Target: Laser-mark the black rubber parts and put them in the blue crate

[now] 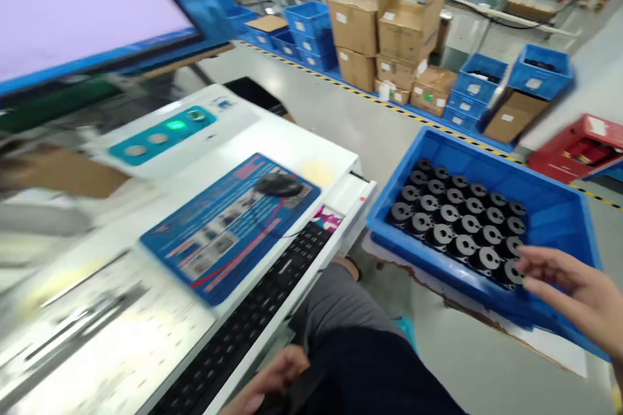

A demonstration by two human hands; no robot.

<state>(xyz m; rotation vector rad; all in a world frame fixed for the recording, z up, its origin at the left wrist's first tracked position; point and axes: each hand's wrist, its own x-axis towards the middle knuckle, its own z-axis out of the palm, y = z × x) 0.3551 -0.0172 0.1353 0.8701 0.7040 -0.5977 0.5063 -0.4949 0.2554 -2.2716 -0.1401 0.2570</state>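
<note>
My right hand (572, 288) is over the near right part of a blue bin (559, 204), thumb and fingers apart. Its fingertips are at the edge of a black cylindrical part (512, 270) with a grey, notched round top, at the end of the front row. Several more such parts (450, 213) stand upright in close rows in the bin. Low in the view, my left hand (275, 376) is between the keyboard drawer and my lap, its fingers curled. Something dark lies under these fingers, too blurred to make out.
On the white workbench (292, 142) lie a blue mouse pad (219, 240) and a black mouse (277, 184). A keyboard (257, 311) sits in the pulled-out drawer. A monitor (87, 6) overhangs the upper left. Cardboard boxes (353, 23) and blue crates stand behind a striped floor line.
</note>
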